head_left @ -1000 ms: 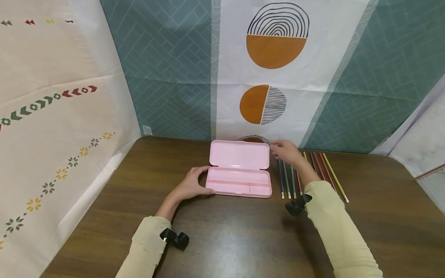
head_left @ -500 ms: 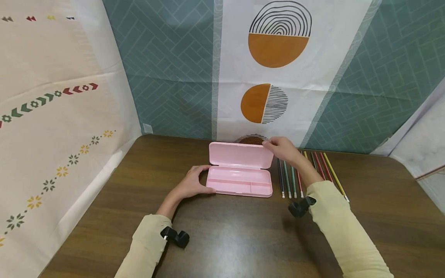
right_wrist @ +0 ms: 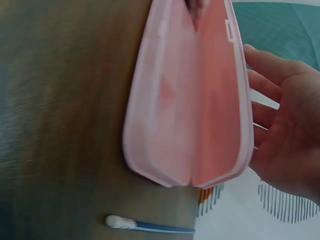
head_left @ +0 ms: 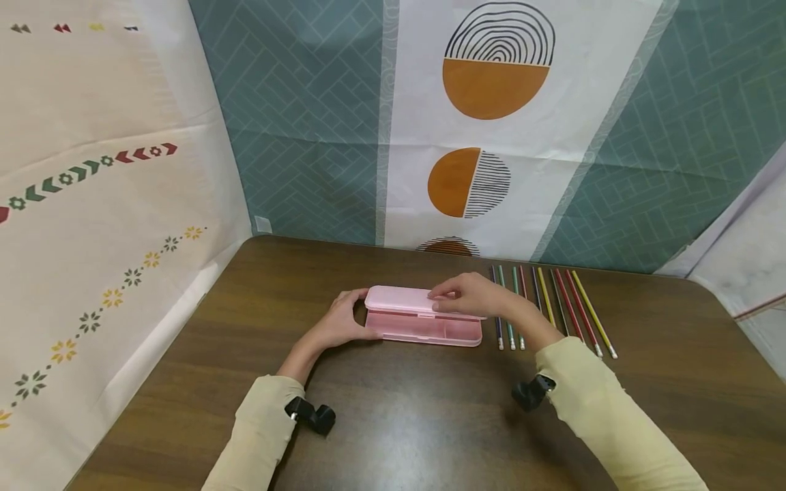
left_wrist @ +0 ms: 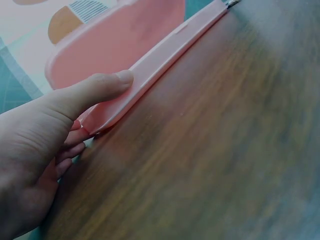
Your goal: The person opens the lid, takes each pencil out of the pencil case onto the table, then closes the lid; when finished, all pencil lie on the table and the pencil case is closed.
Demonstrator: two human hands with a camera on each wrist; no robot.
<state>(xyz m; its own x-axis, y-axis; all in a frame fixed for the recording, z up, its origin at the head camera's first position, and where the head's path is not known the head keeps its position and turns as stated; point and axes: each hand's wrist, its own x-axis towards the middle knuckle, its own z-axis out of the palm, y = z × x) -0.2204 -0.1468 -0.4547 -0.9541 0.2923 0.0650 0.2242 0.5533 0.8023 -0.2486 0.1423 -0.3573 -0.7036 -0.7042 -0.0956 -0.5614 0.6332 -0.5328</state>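
A pink pencil case (head_left: 424,329) lies in the middle of the brown table (head_left: 430,423), its lid (head_left: 396,298) tilted low over the tray and still a little ajar. My left hand (head_left: 340,320) grips the case's left end, with the thumb (left_wrist: 95,90) along the front edge of the case (left_wrist: 165,50). My right hand (head_left: 469,299) rests on top of the lid with its fingers stretched out. In the right wrist view the case (right_wrist: 170,110) gapes in a narrow wedge and the right hand (right_wrist: 285,125) lies against the lid's outer side.
Several coloured pencils (head_left: 546,300) lie side by side just right of the case, erasers toward me; a blue pencil's end (right_wrist: 150,226) shows by the case. Patterned cloth backdrops (head_left: 307,136) stand at the table's back and left edges.
The lid, which stood open and upright, has swung down over the tray. My right hand moved with it, from the lid's far right corner toward me and left. The left hand stayed put.
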